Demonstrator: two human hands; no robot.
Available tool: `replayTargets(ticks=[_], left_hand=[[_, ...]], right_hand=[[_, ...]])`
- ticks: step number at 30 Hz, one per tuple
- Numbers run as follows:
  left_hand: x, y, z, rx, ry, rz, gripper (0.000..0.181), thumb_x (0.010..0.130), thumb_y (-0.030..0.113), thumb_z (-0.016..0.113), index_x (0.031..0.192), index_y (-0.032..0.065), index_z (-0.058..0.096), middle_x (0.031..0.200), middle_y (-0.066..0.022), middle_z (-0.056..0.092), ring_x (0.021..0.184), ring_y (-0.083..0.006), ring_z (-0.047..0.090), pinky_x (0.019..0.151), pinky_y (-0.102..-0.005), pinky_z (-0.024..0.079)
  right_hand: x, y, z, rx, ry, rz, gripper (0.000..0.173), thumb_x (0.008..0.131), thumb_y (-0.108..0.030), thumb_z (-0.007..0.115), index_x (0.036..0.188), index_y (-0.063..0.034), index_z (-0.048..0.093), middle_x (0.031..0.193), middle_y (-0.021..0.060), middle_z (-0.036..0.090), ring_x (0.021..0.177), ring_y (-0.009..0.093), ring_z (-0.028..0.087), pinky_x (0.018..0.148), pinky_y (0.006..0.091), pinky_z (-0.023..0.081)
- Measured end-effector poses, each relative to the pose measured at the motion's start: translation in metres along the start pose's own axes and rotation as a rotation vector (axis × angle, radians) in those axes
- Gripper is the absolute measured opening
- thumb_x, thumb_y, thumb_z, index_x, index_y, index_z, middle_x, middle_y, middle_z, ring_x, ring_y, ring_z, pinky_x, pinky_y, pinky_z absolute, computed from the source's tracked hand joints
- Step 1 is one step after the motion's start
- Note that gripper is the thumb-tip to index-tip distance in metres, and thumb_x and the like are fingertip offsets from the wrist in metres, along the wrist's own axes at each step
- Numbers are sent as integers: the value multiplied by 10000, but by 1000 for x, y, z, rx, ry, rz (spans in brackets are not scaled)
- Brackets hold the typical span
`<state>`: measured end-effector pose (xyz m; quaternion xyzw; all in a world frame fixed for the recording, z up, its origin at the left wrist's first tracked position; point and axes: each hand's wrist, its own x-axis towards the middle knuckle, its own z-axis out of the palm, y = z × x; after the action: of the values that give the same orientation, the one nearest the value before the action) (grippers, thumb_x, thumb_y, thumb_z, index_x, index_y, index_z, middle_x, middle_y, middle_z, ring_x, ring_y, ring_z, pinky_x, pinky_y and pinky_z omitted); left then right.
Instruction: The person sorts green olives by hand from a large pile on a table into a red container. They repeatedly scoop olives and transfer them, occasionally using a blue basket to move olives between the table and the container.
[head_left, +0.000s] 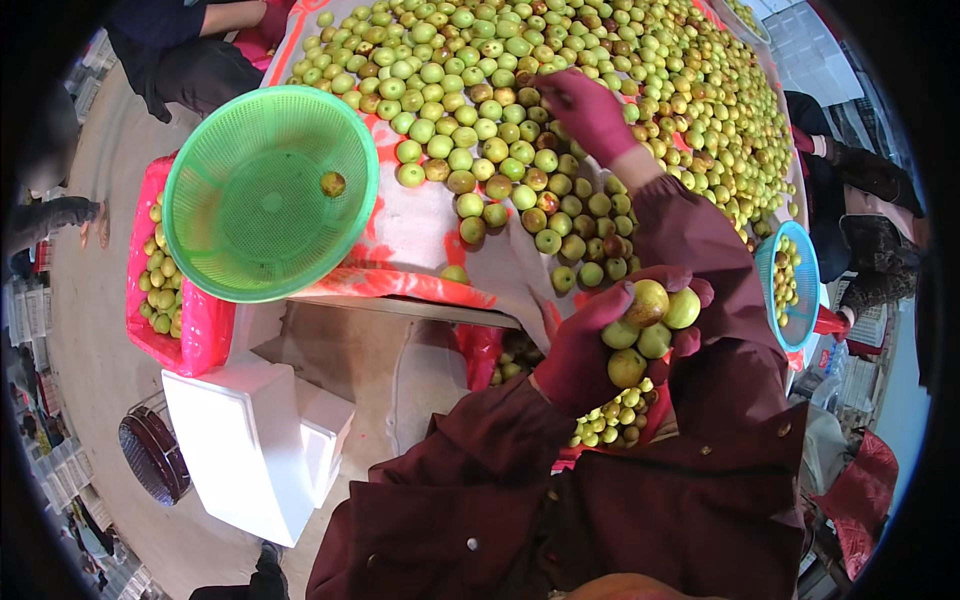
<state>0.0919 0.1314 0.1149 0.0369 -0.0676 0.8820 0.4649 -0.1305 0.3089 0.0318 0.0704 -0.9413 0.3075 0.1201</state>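
Note:
My left hand (592, 345), in a dark pink glove, is turned palm up near the table's front edge and cups several green and brownish round fruits (654, 340). Gloved the same way, my right hand (589, 112) reaches over the layer of loose green fruits (431, 111) spread on a red and white cloth (409, 217). Its fingertips are at the fruits, partly hidden, and whether they grip one is unclear. To the left stands a green plastic mesh basket (262, 232) with one brownish fruit (332, 184) in it.
A pink-lined crate (206, 330) of fruits is below the basket, beside a white foam box (232, 442). More fruits lie in a container (619, 412) under my left hand. A blue basket (806, 289) holds fruits at right. Other people sit at the upper left (202, 67) and right (870, 187).

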Motion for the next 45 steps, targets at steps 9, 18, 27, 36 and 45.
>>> replayTargets(ticks=[9,18,27,36,45], left_hand=[[-12,29,11,45,208,173,647,999,591,457,1484,164,438,1529,-195,420,1039,-267,564,741,-346,563],[-8,48,2,-65,252,489,594,1058,532,441,1467,102,474,1464,-164,542,1333,-352,539,1175,-543,382],[14,25,2,90,269,442,579,1072,499,411,1430,48,474,1449,-104,545,1358,-296,497,1160,-498,376],[27,14,-1,-12,272,294,553,1023,573,449,1395,169,516,1487,-60,492,1420,-373,393,1187,-685,247],[42,-9,-15,755,525,379,616,954,303,706,1423,18,426,1456,-145,521,1297,-346,550,1034,-630,502]], right_hand=[[47,-46,57,-200,-259,183,283,912,-245,669,1181,-175,721,1019,91,755,952,269,722,793,424,568],[-119,-156,-69,1058,381,507,324,954,-100,689,1270,-58,635,1039,33,678,817,72,592,674,235,466],[-172,-148,-72,418,413,9,310,979,-103,590,1279,-40,634,1280,115,658,1309,324,541,1168,446,360],[-218,164,-168,-587,457,530,596,941,-450,692,1405,-91,588,1497,204,528,1428,416,425,1191,516,333],[-147,90,-85,-294,166,241,499,995,-416,623,1355,-72,593,1434,216,547,1416,483,396,1196,509,318]])
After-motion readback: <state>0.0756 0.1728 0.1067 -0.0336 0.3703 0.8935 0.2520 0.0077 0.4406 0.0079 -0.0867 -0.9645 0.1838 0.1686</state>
